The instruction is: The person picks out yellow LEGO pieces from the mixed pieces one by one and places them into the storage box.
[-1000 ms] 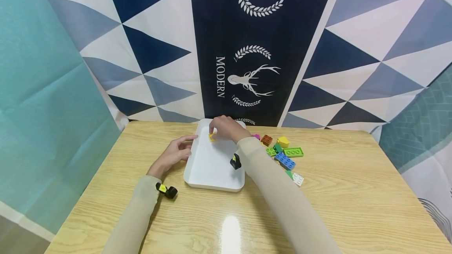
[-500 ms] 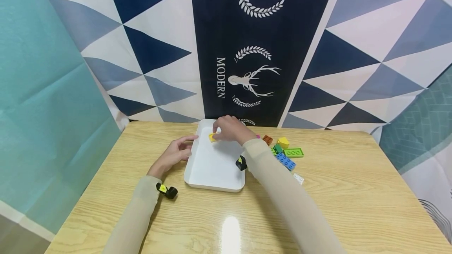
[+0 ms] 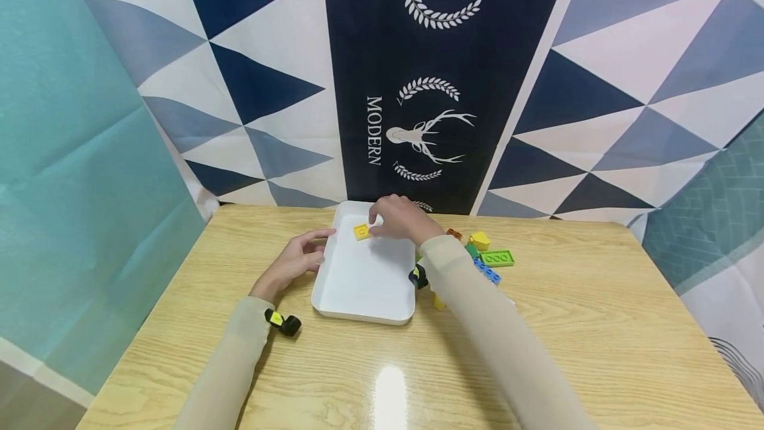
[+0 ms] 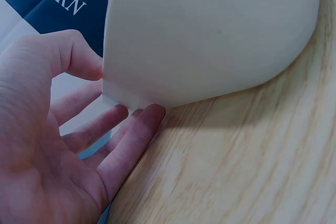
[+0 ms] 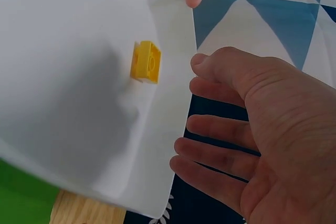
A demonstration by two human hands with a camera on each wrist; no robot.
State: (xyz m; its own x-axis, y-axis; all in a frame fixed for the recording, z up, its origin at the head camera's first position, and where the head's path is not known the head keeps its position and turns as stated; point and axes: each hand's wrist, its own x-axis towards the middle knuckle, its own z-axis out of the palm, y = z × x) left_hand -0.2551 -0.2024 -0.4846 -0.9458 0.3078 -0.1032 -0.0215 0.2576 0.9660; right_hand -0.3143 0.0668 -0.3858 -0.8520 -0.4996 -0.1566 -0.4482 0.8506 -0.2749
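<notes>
A small yellow brick (image 3: 361, 231) lies in the far part of the white tray (image 3: 363, 283); the right wrist view shows the brick (image 5: 145, 62) on the tray floor (image 5: 68, 77). My right hand (image 3: 398, 219) hovers just right of it with loosely bent fingers (image 5: 210, 124), holding nothing. My left hand (image 3: 294, 261) rests against the tray's left rim, fingers (image 4: 113, 145) straight along the tray wall (image 4: 210, 40).
Loose bricks lie right of the tray: a green plate (image 3: 497, 258), a yellow brick (image 3: 479, 241), a blue brick (image 3: 488, 274), a brown one (image 3: 453, 233). A patterned cloth backdrop (image 3: 418, 85) hangs behind the wooden table (image 3: 597, 324).
My right hand has let go of the yellow brick, which now lies in the tray, and has drawn back to the right. The left hand has stayed at the rim.
</notes>
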